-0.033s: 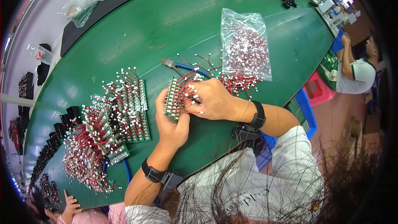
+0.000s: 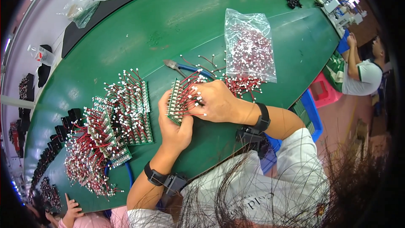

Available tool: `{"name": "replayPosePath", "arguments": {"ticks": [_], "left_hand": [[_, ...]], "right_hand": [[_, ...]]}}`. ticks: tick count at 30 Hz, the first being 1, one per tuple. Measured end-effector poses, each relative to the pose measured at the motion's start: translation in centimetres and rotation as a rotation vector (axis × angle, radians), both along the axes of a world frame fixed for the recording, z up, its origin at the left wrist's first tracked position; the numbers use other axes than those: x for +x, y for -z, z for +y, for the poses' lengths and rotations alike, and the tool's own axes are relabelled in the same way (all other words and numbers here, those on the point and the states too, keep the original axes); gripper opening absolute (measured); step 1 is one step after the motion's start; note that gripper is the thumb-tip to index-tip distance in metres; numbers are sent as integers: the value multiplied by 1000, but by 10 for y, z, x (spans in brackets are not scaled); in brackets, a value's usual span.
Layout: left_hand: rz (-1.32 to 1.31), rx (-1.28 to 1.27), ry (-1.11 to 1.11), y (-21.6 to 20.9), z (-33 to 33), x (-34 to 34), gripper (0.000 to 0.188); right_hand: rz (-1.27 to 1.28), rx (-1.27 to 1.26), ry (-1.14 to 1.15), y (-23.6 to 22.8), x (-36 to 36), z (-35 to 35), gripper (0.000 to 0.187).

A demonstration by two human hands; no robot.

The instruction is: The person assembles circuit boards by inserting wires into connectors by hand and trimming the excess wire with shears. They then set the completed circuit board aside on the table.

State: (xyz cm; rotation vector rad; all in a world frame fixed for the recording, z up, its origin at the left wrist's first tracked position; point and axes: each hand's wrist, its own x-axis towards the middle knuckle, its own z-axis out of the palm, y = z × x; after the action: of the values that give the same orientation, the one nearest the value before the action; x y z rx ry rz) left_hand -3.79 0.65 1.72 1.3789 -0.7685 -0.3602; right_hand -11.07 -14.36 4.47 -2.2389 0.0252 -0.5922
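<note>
A green circuit board panel (image 2: 173,105) is gripped along its left and lower edge by my left hand (image 2: 174,133), thumb near its lower corner. Red wires with white connectors stand up from the panel in a row. My right hand (image 2: 219,101) is closed over these wires, its fingertips in among them; the exact wire it pinches is partly hidden. Just beyond the panel lie blue-handled cutters (image 2: 194,70). Past my right hand, loose red wire leads (image 2: 244,85) spill by the mouth of a clear plastic bag (image 2: 249,46) full of more leads.
Wired board panels (image 2: 135,114) and a heaped pile of them (image 2: 84,160) lie to my left, beside a row of black parts (image 2: 52,145). A blue crate (image 2: 313,112) stands by the table's right edge. Another person's hand (image 2: 72,209) rests at the lower left.
</note>
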Motion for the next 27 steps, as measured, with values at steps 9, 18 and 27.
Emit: {"name": "replayPosePath", "arguments": {"ticks": [9,18,27], "left_hand": [[30,2,13,-1,-1,-3,57],[3,-10,23,-4,-2,-1,56],[-2,122,-5,2,5,2,35]], "right_hand": [[-13,-116,43,-3,-4,1,20],[-25,-134,28,-8,-4,0,21],[84,-30,30,-14,-4,-10,16]]}}
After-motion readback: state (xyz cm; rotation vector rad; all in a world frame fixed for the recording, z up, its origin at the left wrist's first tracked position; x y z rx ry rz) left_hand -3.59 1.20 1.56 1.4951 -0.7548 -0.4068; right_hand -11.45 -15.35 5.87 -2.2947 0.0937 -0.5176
